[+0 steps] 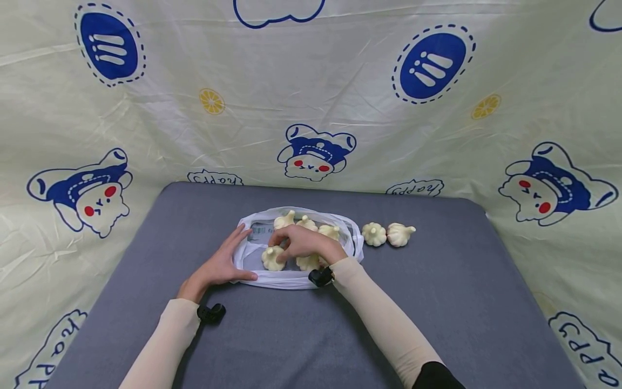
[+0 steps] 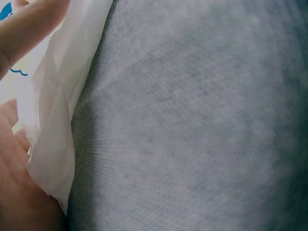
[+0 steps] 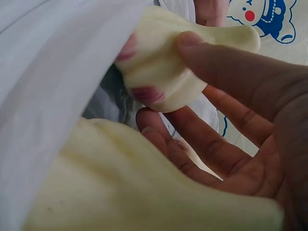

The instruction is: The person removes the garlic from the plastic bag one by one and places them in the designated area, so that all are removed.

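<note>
A white plastic bag [image 1: 282,280] lies on the table with its mouth spread wide and several garlic bulbs inside. My right hand [image 1: 303,241] reaches into the bag and grips a garlic bulb [image 1: 272,259] near its left side. In the right wrist view, thumb and fingers pinch that garlic bulb [image 3: 163,62], pale with purple patches, while another bulb [image 3: 110,178] sits close to the camera. My left hand [image 1: 222,263] rests at the bag's left end, thumb along the front rim and fingers spread on the far side. The left wrist view shows the bag's edge [image 2: 55,115] beside the palm.
Two garlic bulbs [image 1: 374,234] [image 1: 400,235] lie side by side on the table, just right of the bag. Grey cloth covers the table [image 1: 272,335]. A printed curtain [image 1: 320,70] hangs behind it and along both sides.
</note>
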Tool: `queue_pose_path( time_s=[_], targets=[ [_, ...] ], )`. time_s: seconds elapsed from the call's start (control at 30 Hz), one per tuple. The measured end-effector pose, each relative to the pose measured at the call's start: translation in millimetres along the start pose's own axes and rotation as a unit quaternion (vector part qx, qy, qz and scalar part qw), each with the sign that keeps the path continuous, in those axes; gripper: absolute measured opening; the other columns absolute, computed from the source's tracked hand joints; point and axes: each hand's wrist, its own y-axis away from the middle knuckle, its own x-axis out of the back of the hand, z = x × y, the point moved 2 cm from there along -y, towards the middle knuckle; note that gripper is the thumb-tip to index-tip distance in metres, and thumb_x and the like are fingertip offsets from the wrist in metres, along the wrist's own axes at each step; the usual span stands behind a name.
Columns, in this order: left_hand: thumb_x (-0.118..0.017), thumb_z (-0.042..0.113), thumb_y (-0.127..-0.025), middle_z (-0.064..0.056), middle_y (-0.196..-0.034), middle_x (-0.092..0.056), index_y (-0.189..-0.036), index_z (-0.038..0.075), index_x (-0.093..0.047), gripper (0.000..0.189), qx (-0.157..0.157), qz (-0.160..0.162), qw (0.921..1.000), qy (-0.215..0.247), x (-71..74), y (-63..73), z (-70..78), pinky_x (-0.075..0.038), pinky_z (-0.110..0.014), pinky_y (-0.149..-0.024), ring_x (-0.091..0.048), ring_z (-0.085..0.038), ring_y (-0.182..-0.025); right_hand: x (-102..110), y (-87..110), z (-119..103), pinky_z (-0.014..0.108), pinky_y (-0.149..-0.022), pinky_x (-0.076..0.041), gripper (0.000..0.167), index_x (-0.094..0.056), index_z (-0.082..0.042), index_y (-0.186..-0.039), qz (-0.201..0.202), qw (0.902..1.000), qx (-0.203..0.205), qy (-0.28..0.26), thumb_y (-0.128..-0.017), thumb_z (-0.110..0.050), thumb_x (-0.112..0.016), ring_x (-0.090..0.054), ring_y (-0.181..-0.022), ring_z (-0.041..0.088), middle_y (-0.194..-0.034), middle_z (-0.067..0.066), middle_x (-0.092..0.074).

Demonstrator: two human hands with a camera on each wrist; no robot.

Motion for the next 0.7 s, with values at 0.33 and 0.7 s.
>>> queue_pose_path(
  time_s=[0.33,0.7],
  targets=[
    [-0.092,0.042,-0.073,-0.011,-0.175,-0.004,-0.164,0.011,-0.024,0.117,0.003,-0.004,1.0,0.002,0.0,0.8,1.5,-0.016,-0.072,-0.12,-0.005,-0.042,-0.159,1.3,0.3,-0.3,0.032,-0.094,-0.055,0.028,-0.072,-0.012,-0.114,0.015,0.9998,0.001,0.011,-0.088,-0.016,-0.082,-0.065,-0.105,0.016,-0.112,0.002,-0.073],
    [-0.092,0.04,-0.073,-0.011,-0.175,-0.004,-0.164,0.011,-0.025,0.116,0.0,0.001,1.0,0.005,0.2,0.6,-0.3,-0.015,-0.072,-0.121,-0.005,-0.042,-0.159,6.3,3.8,-0.5,0.032,-0.095,-0.056,0.019,-0.073,-0.012,-0.111,0.038,0.9992,0.003,-0.011,-0.092,-0.014,-0.077,-0.065,-0.101,0.015,-0.108,0.002,-0.071]
  ],
)
